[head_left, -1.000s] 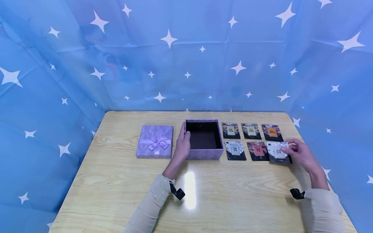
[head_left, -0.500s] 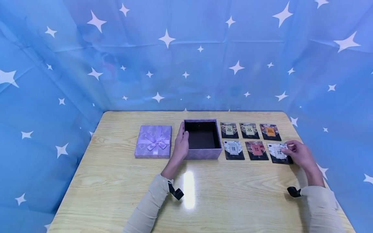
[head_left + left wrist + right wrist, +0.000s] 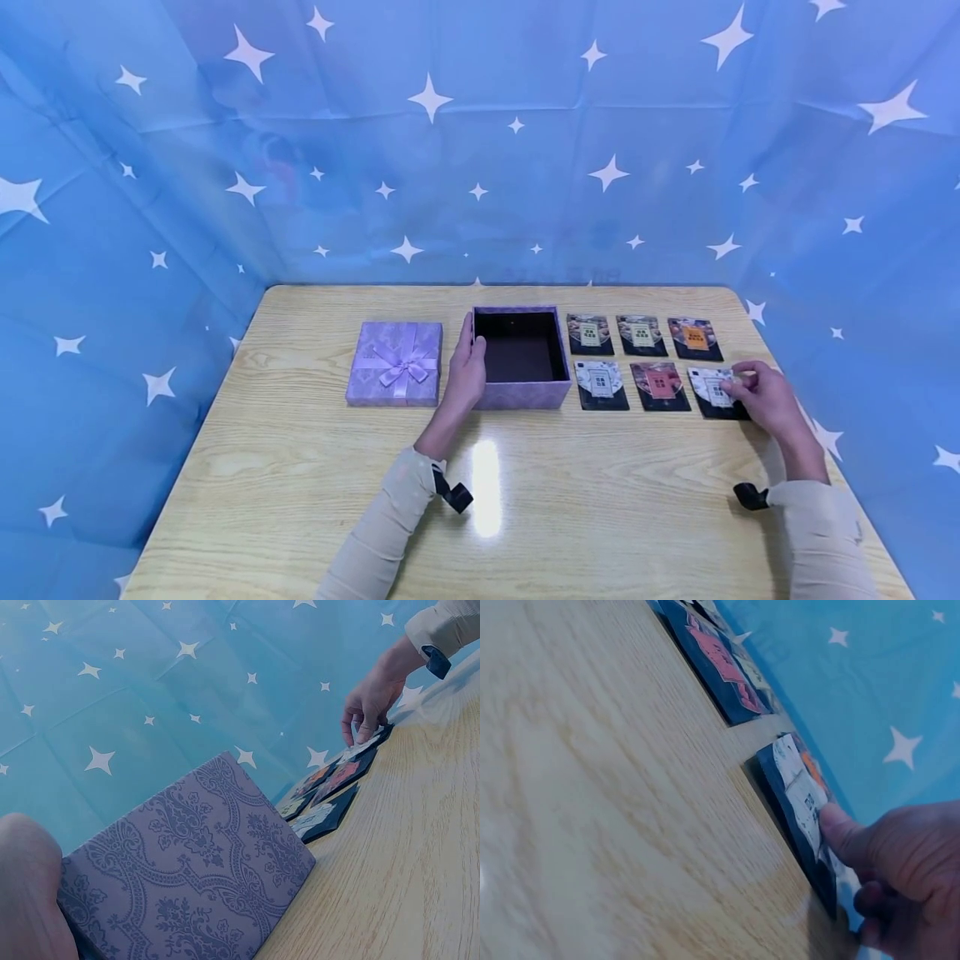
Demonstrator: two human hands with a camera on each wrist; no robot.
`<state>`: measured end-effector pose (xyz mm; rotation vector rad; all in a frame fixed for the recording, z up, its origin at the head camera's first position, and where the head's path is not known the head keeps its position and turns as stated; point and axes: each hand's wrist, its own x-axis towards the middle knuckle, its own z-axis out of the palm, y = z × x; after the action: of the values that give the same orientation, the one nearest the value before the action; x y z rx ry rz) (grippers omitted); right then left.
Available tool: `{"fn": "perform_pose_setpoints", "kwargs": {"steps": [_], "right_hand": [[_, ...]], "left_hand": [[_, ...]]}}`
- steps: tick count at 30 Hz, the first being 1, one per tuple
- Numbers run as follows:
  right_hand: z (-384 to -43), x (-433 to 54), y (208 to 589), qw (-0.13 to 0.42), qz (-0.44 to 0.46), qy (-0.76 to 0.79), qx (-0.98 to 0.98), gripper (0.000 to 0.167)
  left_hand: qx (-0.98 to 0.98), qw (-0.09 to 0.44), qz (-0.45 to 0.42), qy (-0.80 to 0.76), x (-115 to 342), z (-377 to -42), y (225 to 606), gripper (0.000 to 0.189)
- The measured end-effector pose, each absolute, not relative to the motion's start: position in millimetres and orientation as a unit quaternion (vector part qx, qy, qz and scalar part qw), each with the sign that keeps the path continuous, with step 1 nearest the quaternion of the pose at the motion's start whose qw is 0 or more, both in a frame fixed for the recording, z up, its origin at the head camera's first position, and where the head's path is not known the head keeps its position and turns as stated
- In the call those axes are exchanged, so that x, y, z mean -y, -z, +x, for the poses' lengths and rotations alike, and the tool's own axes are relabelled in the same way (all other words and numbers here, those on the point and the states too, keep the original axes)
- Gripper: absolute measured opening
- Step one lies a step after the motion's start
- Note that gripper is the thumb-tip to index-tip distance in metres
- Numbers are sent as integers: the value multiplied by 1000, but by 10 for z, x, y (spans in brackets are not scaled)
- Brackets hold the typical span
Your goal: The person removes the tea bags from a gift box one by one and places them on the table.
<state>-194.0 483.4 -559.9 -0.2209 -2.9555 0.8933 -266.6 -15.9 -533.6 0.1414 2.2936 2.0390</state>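
My left hand (image 3: 467, 375) holds the left wall of an open purple gift box (image 3: 525, 395), its thumb over the rim and its fingers along the outside. The dark interior shows nothing inside. At the right, my right hand (image 3: 771, 402) pinches the right edge of a white-and-black packet (image 3: 711, 385) at the right end of the front row. In the right wrist view the thumb (image 3: 838, 829) lies on top of this packet, with other fingers curled at its edge. To its left lie a red-labelled packet (image 3: 660, 385) and another white-and-black packet (image 3: 600, 383).
Behind them is a back row: two green-labelled packets (image 3: 589, 333) (image 3: 642, 335) and an orange-labelled packet (image 3: 694, 337). The purple lid (image 3: 378, 379) with a ribbon bow sits left of the box. A blue star-patterned curtain (image 3: 480, 225) borders the wooden table (image 3: 300, 483).
The white-and-black packet in my right hand has shifted slightly right, and a gap now separates it from the red-labelled packet. My left hand and the box stay put; the head view shifted slightly.
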Motion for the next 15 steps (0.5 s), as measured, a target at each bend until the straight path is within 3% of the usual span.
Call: {"fn": "perform_pose_setpoints", "kwargs": {"steps": [9,15], "right_hand": [[-1902,-4856,5627,43,-59,-301,951,46],[-1862,-4663,5618,138,-84,-320,934,31]], "left_hand": [[-742,50,39,-667,144,-2664,5333,59],[-736,55,11,-675,137,-2675,5337,60]]}}
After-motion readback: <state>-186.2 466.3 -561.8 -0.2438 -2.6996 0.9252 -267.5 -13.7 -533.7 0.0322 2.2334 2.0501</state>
